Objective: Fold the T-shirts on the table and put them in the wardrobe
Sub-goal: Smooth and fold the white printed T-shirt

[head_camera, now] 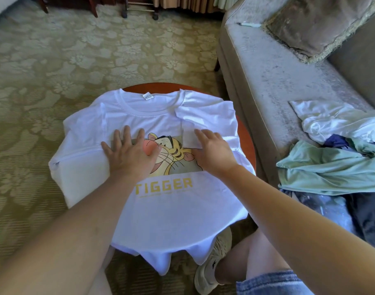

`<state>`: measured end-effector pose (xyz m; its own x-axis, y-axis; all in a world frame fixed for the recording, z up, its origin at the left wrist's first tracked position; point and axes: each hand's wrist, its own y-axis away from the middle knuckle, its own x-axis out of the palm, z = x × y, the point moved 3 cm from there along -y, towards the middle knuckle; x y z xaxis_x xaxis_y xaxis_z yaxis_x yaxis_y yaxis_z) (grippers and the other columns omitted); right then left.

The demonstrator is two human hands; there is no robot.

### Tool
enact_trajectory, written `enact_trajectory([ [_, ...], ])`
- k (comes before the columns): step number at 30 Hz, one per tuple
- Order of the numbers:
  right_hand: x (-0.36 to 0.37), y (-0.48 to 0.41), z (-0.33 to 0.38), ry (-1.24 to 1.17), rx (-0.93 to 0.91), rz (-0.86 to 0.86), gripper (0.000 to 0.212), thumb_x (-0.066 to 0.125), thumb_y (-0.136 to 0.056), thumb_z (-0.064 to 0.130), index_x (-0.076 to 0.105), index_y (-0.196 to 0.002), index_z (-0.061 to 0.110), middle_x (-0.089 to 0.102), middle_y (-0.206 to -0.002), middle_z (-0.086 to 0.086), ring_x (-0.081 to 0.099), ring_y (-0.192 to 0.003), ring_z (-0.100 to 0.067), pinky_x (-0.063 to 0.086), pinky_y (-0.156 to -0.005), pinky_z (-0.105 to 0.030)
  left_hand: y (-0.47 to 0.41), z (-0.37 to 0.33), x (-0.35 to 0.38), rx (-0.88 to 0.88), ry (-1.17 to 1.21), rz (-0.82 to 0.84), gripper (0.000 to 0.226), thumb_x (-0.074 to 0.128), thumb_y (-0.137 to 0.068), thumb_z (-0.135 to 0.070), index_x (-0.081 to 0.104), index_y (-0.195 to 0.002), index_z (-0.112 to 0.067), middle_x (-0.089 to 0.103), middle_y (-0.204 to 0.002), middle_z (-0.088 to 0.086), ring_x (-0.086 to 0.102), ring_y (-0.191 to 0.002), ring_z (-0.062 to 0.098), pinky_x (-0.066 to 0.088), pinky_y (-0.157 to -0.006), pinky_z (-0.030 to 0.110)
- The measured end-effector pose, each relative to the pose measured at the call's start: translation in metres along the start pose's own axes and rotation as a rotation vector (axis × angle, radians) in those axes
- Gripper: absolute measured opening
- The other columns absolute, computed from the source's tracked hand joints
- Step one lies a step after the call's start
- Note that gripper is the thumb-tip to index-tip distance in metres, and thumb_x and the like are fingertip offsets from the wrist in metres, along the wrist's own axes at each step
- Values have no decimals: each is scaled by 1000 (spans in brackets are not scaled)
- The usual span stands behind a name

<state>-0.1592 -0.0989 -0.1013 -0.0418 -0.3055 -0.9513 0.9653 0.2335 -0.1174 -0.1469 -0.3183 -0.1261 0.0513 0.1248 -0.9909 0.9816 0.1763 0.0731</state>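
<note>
A white T-shirt (pixel 161 209) with a cartoon tiger print and the word TIGGER lies face up over a small round wooden table (pixel 247 137). Its hem hangs off the near edge. The right sleeve (pixel 205 116) is folded inward onto the chest. My left hand (pixel 129 154) lies flat with spread fingers on the left part of the print. Over on the folded sleeve's edge, my right hand (pixel 212 150) presses down with straight fingers.
A grey sofa (pixel 278 81) stands to the right with a cushion (pixel 322 24) and a pile of crumpled clothes (pixel 335 162), white, mint green and dark blue. Patterned carpet (pixel 54 71) surrounds the table. My knee and a shoe (pixel 212 267) are below the table.
</note>
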Motion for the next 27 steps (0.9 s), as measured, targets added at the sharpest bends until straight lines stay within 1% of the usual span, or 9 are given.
enact_trajectory([
  [2,3,-3,0,53,-10,-69,25,50,-86,19,68,-99,6,63,-97,-14,55,-86,-37,50,-70,-42,0,0,0,1,6,-1,80,15,-86,-77,12,-153,-35,1,-163,4,-4,-149,30,-1,-115,63],
  [4,5,-4,-1,46,-31,-177,33,38,-81,19,65,-67,7,57,-70,-10,53,-64,-34,42,-54,-33,0,0,0,-1,7,-1,80,16,-86,-77,12,-153,-35,1,-163,4,-4,-149,30,-1,-115,63],
  [8,0,0,2,4,-41,-179,32,46,-76,26,60,-53,8,55,-60,-6,52,-56,-30,42,-52,-31,0,0,-1,0,27,-2,79,19,-86,-76,13,-153,-34,1,-164,4,-5,-149,30,-2,-115,62],
  [10,-3,-9,3,-4,5,-186,42,50,-81,34,56,-49,7,55,-55,-8,53,-53,-32,41,-54,-31,1,-1,-2,-5,32,6,78,20,-87,-75,12,-154,-34,0,-164,4,-5,-149,30,-3,-115,61],
  [12,-7,-24,8,-9,47,-201,42,53,-88,35,61,-60,6,60,-63,-11,58,-61,-34,40,-58,-32,1,-2,-2,-6,34,4,78,21,-88,-75,12,-154,-34,-1,-164,3,-5,-149,30,-4,-116,61],
  [15,-2,-48,17,-9,163,-83,36,54,-93,37,67,-103,6,62,-104,-12,58,-96,-31,49,-79,-38,2,-1,-2,-2,38,1,79,20,-87,-76,12,-154,-34,-1,-164,3,-5,-150,30,-4,-116,62],
  [18,17,-50,21,115,266,74,49,43,-95,51,57,-122,12,46,-126,-10,42,-118,-30,39,-95,-42,1,0,-2,-7,46,7,79,21,-87,-76,12,-154,-34,-1,-164,4,-6,-150,30,-5,-116,62],
  [22,30,-34,26,138,250,93,64,24,-97,61,28,-148,23,11,-159,-13,7,-147,-30,7,-115,-56,1,-1,0,-12,46,-5,80,23,-87,-76,13,-154,-34,0,-164,3,-5,-150,30,-5,-115,62],
  [27,37,-12,24,188,268,220,74,10,-93,70,4,-155,29,-7,-164,-2,-9,-150,-28,1,-117,-59,7,-2,-5,-7,69,-60,81,24,-89,-73,9,-155,-30,-8,-164,4,-16,-149,27,-11,-114,60],
])
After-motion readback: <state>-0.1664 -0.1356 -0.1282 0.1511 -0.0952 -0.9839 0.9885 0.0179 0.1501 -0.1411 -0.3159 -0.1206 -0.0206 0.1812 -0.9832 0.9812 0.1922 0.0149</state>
